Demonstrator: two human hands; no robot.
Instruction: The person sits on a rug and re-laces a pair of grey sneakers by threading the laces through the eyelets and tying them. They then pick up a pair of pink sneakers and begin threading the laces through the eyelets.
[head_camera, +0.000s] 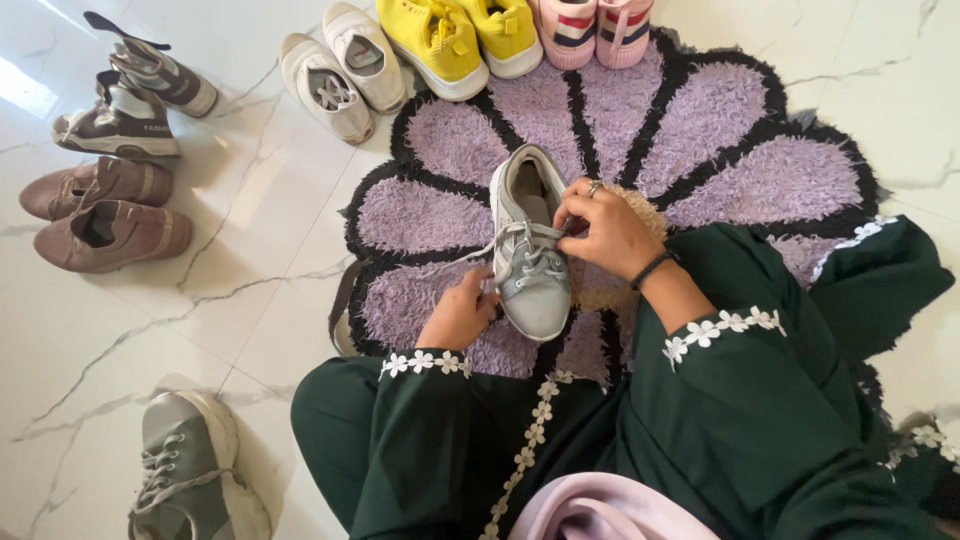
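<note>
A grey sneaker (531, 245) with pale laces lies on a purple flower-shaped rug (700, 130), toe toward me. My left hand (460, 312) pinches a lace end at the shoe's left side, near the toe. My right hand (605, 232), with a ring and a dark wrist band, grips the laces at the shoe's right side by the tongue. A loose lace strand stretches left from the shoe across the rug. Both arms wear dark green sleeves trimmed with white flowers.
On the white marble floor (250, 330): a matching grey sneaker (190, 470) at bottom left, brown shoes (105, 215), grey-and-white high-tops (135, 95), white sneakers (340, 70), yellow sneakers (465, 35) and pink striped shoes (595, 28) along the rug's far edge.
</note>
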